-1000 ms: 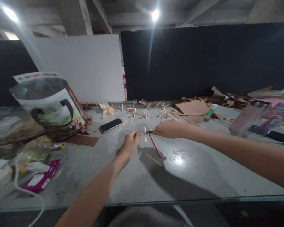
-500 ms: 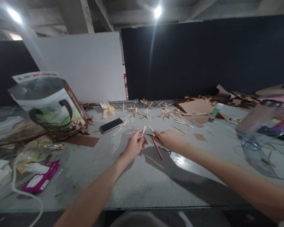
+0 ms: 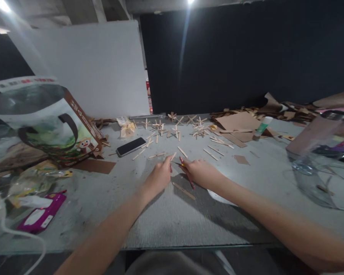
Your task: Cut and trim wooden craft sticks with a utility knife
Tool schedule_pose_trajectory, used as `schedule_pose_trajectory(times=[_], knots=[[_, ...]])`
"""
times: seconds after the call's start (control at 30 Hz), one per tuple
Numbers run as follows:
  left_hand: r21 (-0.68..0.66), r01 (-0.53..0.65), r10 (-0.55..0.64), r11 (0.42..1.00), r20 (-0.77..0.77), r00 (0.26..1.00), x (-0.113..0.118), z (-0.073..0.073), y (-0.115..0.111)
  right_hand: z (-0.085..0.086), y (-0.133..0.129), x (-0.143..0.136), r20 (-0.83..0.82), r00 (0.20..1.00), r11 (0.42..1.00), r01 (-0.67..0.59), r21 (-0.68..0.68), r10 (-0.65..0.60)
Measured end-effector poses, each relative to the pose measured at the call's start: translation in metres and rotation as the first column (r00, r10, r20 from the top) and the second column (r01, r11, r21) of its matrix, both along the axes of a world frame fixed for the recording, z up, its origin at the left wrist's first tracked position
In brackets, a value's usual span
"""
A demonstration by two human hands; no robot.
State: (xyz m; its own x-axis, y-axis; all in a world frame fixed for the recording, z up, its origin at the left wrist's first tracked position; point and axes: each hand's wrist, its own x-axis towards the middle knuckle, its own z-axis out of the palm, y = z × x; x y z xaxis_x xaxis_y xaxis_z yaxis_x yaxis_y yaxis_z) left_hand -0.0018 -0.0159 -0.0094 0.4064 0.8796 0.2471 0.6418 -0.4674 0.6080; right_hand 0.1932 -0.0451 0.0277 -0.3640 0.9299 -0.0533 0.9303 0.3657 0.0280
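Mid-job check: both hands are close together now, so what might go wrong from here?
The dark, thin tool in the right hand points towards the left hand; a slip could catch it, if the tip is sharp.

The wooden stick in the left hand is slim, so it might twist or split under pressure.

The red stick lies close by the right hand and could get knocked aside.

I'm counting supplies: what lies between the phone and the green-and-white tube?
Wooden sticks and, nearer the tube, brown cardboard, as the head view shows.
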Motion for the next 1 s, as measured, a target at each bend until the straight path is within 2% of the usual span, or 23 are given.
schedule_pose_trajectory(times=[0.1,0.17,0.3,0.43,0.53,0.63,0.7,0.77,0.93,1.0], knots=[[-0.01,-0.007,0.007,1.0,-0.043,0.999,-0.001,-0.005,0.0,-0.003,-0.001,0.0,0.028,1.0,1.0,-0.002,-0.028,0.002],[-0.031,-0.018,0.019,0.999,0.011,1.0,0.0,-0.008,0.002,-0.007,0.0,0.001,0.027,1.0,1.0,-0.012,-0.027,0.012],[-0.055,0.034,-0.024,0.998,0.161,0.987,0.002,-0.007,0.005,-0.011,0.001,0.002,-0.011,1.0,0.999,0.016,-0.029,-0.016],[0.003,0.034,-0.034,0.999,0.026,0.999,-0.002,-0.003,0.001,-0.011,-0.001,0.001,-0.007,0.999,0.999,0.037,-0.039,-0.037],[-0.002,0.037,-0.037,0.999,-0.058,0.998,-0.004,-0.004,0.0,-0.012,-0.003,0.0,0.004,0.999,0.999,0.039,-0.035,-0.039],[-0.045,0.031,-0.028,0.998,0.058,0.998,-0.001,-0.007,0.001,-0.013,-0.004,0.0,0.002,1.0,0.999,0.031,-0.012,-0.031],[-0.074,0.054,-0.039,0.996,0.187,0.982,0.001,-0.008,0.002,-0.013,-0.004,0.0,-0.014,0.999,0.999,0.038,-0.002,-0.038],[-0.076,0.083,-0.062,0.994,0.248,0.967,0.001,-0.006,0.003,-0.011,-0.005,-0.001,-0.028,0.999,0.999,0.046,-0.002,-0.046],[-0.015,0.087,-0.086,0.996,0.062,0.994,-0.005,0.002,-0.001,-0.009,-0.009,-0.002,-0.024,0.998,0.998,0.064,0.007,-0.064],[-0.019,0.073,-0.072,0.997,0.055,0.996,-0.005,0.002,-0.001,-0.01,-0.011,-0.003,-0.021,0.998,0.998,0.063,0.016,-0.062]])
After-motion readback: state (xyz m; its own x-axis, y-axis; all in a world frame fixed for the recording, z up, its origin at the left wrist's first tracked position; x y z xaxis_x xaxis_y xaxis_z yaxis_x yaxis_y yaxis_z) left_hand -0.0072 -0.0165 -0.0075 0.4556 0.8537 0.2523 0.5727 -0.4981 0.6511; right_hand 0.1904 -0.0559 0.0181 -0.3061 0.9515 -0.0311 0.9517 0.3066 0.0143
